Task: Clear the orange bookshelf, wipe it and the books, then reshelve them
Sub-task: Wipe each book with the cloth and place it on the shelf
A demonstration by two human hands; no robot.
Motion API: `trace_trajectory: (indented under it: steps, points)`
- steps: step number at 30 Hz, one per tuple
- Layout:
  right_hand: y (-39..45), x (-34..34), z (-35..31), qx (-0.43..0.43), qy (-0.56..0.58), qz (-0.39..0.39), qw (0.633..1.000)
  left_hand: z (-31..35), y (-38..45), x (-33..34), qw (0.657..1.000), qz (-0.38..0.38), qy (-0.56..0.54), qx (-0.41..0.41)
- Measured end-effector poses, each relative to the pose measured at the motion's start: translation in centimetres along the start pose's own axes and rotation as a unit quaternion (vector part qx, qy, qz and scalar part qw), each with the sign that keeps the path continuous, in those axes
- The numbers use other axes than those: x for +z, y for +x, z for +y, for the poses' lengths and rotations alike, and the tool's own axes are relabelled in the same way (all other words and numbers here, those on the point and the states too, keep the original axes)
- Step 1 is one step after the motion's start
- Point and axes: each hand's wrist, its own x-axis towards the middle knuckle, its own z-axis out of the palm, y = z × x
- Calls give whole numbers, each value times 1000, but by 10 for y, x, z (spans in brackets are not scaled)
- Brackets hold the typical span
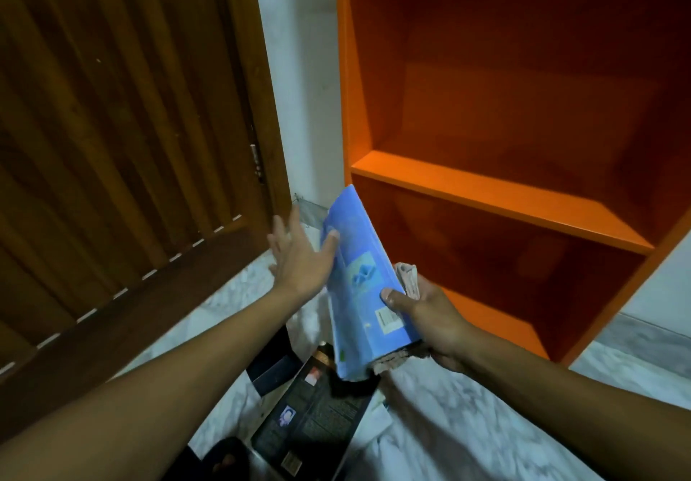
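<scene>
The right hand [430,316] grips the near end of a blue book [361,282], thumb across its cover, with a crumpled cloth [408,278] bunched against the fingers behind it. The left hand [299,260] is spread with straight fingers, its thumb touching the book's left edge. The book tilts up toward the far side, just left of the orange bookshelf [497,196], in front of its lower compartment. Dark books [314,417] lie on the marble floor [467,424] near the person. A wooden door [112,144] stands at left.
</scene>
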Motion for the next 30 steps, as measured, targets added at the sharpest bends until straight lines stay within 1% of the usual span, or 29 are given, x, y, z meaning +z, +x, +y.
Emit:
trace_trajectory:
  steps: [1, 2, 3, 4, 5, 7, 9, 11, 13, 16, 17, 19, 21, 22, 23, 24, 25, 26, 27, 28, 30]
  points:
    - [0, 4, 0, -19, -36, 7, 999, 5, -4, 4, 996, -51, -70, 4]
    - [0, 7, 1, -43, -73, 18, 996, 10, -8, 10, 985, -104, -138, -18]
    - [-3, 12, -2, -70, -113, 33, 991, 14, -12, 16, 969, -147, -190, -53]
    - [-6, 13, -2, -104, -162, 52, 980, 17, -15, 22, 960, -168, -209, -82]
    - [-9, 15, -4, -141, -219, 68, 963, 18, -17, 28, 959, -166, -209, -95]
    - [-17, 19, -9, -197, -304, 82, 929, 21, -19, 33, 964, -113, -221, -97]
    - [-21, 23, -11, -230, -360, 82, 900, 20, -16, 35, 960, -64, -256, -91]
    - [-22, 25, -12, -239, -374, 80, 893, 18, -16, 34, 953, -27, -291, -82]
    - [-22, 24, -12, -236, -370, 77, 895, 17, -15, 30, 943, 13, -321, -83]
    - [-23, 20, -12, -246, -374, 59, 892, 21, -7, 22, 925, 30, -369, -89]
    - [-23, 18, -12, -249, -367, 53, 895, 23, -5, 19, 921, 28, -380, -86]
    - [-18, 15, -14, -263, -287, 47, 920, 24, -1, 10, 920, 17, -386, -67]
    - [-11, 10, -24, -222, -143, 98, 960, 22, 0, -1, 927, -14, -372, -37]
    - [-6, 6, -33, -181, -59, 136, 972, 21, -1, -7, 929, -38, -367, -26]
    - [-1, 1, -41, -124, 28, 171, 977, 19, -2, -12, 928, -65, -367, -17]
    - [3, -6, -49, -66, 115, 201, 971, 17, -3, -18, 924, -96, -369, -9]
    - [7, -15, -58, -26, 182, 225, 957, 14, -3, -22, 920, -125, -372, -4]
    - [12, -25, -67, -12, 216, 243, 945, 11, -5, -25, 914, -151, -376, -1]
    - [13, -33, -77, -16, 222, 258, 940, 9, -6, -27, 910, -171, -378, 2]
    - [15, -41, -85, -39, 201, 271, 940, 8, -8, -29, 907, -188, -377, 6]
    - [15, -51, -101, -140, 84, 292, 942, 8, -12, -31, 900, -222, -375, 14]
